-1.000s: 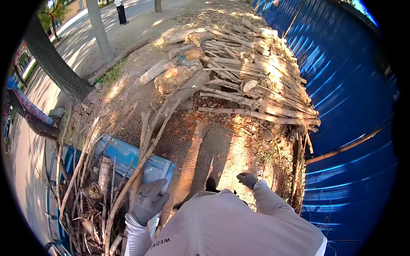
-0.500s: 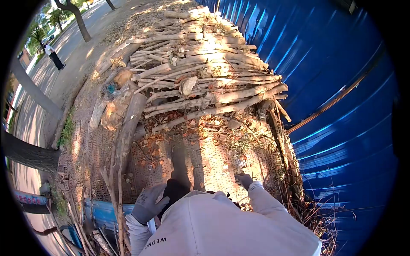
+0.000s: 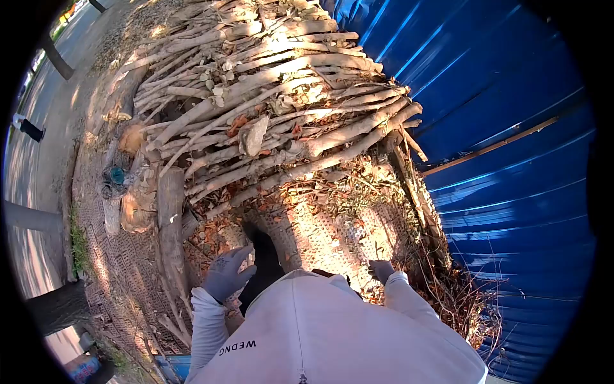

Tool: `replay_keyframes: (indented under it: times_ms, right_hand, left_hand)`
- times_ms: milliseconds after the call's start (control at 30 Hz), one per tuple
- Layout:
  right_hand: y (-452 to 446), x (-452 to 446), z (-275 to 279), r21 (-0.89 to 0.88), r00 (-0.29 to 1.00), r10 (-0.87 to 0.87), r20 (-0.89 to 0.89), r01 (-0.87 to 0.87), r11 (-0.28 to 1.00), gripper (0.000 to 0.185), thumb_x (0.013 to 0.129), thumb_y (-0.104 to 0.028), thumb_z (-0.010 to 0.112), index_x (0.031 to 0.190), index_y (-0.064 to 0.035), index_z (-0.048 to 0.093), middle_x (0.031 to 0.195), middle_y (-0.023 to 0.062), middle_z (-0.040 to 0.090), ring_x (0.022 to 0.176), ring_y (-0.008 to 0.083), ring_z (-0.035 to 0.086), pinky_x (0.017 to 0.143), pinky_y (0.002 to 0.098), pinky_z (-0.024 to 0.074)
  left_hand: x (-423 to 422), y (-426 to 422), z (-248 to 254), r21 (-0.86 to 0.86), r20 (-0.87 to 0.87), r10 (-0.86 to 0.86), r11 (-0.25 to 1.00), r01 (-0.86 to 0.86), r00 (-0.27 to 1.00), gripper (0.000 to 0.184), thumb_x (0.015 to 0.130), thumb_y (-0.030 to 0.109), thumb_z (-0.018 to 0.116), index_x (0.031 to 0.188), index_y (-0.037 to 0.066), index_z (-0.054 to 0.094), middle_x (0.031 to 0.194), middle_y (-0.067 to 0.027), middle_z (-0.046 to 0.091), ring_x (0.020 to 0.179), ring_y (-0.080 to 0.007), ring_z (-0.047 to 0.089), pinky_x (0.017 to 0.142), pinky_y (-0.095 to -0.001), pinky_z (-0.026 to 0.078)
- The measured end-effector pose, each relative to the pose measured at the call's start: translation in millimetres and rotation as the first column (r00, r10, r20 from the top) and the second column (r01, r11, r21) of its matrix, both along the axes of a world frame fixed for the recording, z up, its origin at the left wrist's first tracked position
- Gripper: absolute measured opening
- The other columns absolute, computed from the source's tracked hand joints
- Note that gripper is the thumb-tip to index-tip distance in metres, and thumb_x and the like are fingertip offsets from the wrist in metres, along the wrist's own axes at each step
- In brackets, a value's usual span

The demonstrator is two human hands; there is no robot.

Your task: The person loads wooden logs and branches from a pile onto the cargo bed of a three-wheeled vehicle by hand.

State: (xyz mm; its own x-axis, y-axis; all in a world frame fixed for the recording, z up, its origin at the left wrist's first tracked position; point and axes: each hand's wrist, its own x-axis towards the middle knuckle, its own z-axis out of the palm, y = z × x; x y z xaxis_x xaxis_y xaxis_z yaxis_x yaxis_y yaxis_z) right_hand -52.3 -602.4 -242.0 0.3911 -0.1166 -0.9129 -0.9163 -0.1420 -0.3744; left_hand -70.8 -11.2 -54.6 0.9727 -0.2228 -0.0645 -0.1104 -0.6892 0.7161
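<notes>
My left hand point(image 3: 227, 274), in a grey glove, is beside my dark trouser leg point(image 3: 263, 259). Its thumb and fingers are apart with nothing between them. On the other side of my body, my right hand point(image 3: 382, 270) hangs low, also gloved. Its fingers are small in view and loosely bent, and I see no object in them. In front of me lies a stack of cut branches point(image 3: 300, 121), with a pale flat chunk point(image 3: 254, 136) on top. Both hands are apart from the stack.
A blue corrugated metal fence point(image 3: 505, 179) runs along the right. Dry twigs point(image 3: 470, 307) bunch at its foot. Thick logs point(image 3: 171, 217) lie on the left over patterned paving point(image 3: 109, 269). Dry leaves cover the ground before the stack. Another person point(image 3: 29, 128) stands far off left.
My view has moved nearer the branch stack and turned, so it fills more of the frame. My dark leg has stepped forward, and my left hand has swung forward. Both hands stay without any visible object.
</notes>
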Motion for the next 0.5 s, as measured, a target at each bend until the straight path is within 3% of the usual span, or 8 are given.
replay_keyframes:
  times_ms: [33, 67, 100, 167, 233, 300, 367, 500]
  right_hand:
    - [9, 15, 3, -0.017, 1.0, -0.01, -0.012, 0.01, 1.0, 0.031, 0.104, -0.026, 0.057, 0.129, -0.0107, 0.067, 0.108, 0.003, 0.072, 0.087, 0.0175, 0.069, 0.072, 0.0332, 0.0525]
    - [26, 36, 18, -0.059, 0.987, 0.157, 0.011, -0.156, 0.986, 0.032, 0.102, -0.026, 0.059, 0.13, -0.0108, 0.067, 0.11, 0.0037, 0.074, 0.088, 0.0161, 0.07, 0.072, 0.0322, 0.0527]
    - [26, 57, 15, 0.176, 0.988, 0.126, 0.092, -0.141, 0.974, 0.032, 0.101, -0.025, 0.062, 0.127, -0.0076, 0.069, 0.108, 0.0053, 0.075, 0.09, 0.0152, 0.07, 0.074, 0.0312, 0.0536]
    - [50, 90, -8, -0.102, 0.879, 0.349, 0.324, -0.335, 0.937, 0.031, 0.099, -0.022, 0.067, 0.123, -0.0026, 0.07, 0.103, 0.006, 0.075, 0.089, 0.0155, 0.07, 0.076, 0.0299, 0.0543]
    - [99, 133, 24, -0.03, 0.946, 0.15, 0.286, -0.148, 0.989, 0.032, 0.099, -0.022, 0.068, 0.121, 0.0015, 0.07, 0.099, 0.0066, 0.075, 0.088, 0.0162, 0.07, 0.077, 0.0293, 0.0543]
    - [106, 165, 2, 0.144, 0.967, 0.09, 0.238, -0.126, 0.982, 0.038, 0.102, -0.024, 0.066, 0.13, 0.0018, 0.064, 0.113, 0.008, 0.073, 0.096, 0.018, 0.07, 0.085, 0.0329, 0.056]
    - [125, 194, -13, 0.049, 0.97, 0.127, 0.209, -0.141, 0.989, 0.037, 0.103, -0.023, 0.065, 0.132, -0.0003, 0.063, 0.113, 0.0074, 0.073, 0.095, 0.018, 0.07, 0.083, 0.0331, 0.0562]
    - [146, 252, -52, 0.185, 0.991, -0.007, 0.132, -0.017, 0.983, 0.033, 0.102, -0.021, 0.062, 0.127, -0.0002, 0.066, 0.116, 0.0054, 0.073, 0.101, 0.0172, 0.071, 0.082, 0.0302, 0.0554]
  left_hand:
    - [23, 14, -5, -0.007, -0.057, -0.001, 1.0, 0.001, 0.998, 0.056, 0.092, 0.031, 0.073, 0.141, 0.009, 0.058, 0.13, -0.0174, 0.066, 0.118, -0.0363, 0.064, 0.102, -0.0454, 0.052]
    - [42, 29, -16, -0.019, -0.05, -0.005, 1.0, 0.004, 0.999, 0.057, 0.093, 0.035, 0.071, 0.142, 0.009, 0.057, 0.131, -0.019, 0.065, 0.12, -0.037, 0.063, 0.103, -0.0463, 0.051]
    - [66, 45, -17, -0.025, -0.07, -0.008, 1.0, 0.006, 0.998, 0.057, 0.093, 0.035, 0.071, 0.142, 0.009, 0.057, 0.131, -0.019, 0.065, 0.12, -0.037, 0.063, 0.103, -0.0463, 0.051]
    - [104, 74, -17, 0.148, -0.319, -0.006, 0.987, 0.056, 0.948, 0.059, 0.094, 0.037, 0.07, 0.145, 0.01, 0.054, 0.135, -0.0197, 0.063, 0.122, -0.0374, 0.062, 0.104, -0.0455, 0.05]
    - [125, 109, -38, 0.286, -0.331, -0.058, 0.945, 0.158, 0.942, 0.061, 0.095, 0.039, 0.068, 0.147, 0.011, 0.05, 0.139, -0.0197, 0.061, 0.122, -0.0388, 0.062, 0.105, -0.0459, 0.049]
    - [148, 128, -36, 0.243, -0.387, 0.045, 0.969, 0.055, 0.921, 0.06, 0.096, 0.039, 0.068, 0.147, 0.012, 0.05, 0.139, -0.0199, 0.06, 0.123, -0.0399, 0.061, 0.104, -0.0463, 0.05]
    - [167, 138, -27, 0.163, -0.4, 0.083, 0.986, -0.019, 0.913, 0.059, 0.097, 0.038, 0.068, 0.146, 0.009, 0.052, 0.136, -0.0204, 0.062, 0.123, -0.0408, 0.062, 0.103, -0.0462, 0.05]
    - [162, 159, -70, 0.195, -0.293, 0.256, 0.959, -0.205, 0.921, 0.056, 0.093, 0.028, 0.074, 0.141, 0.004, 0.057, 0.129, -0.021, 0.067, 0.12, -0.0392, 0.064, 0.102, -0.045, 0.051]
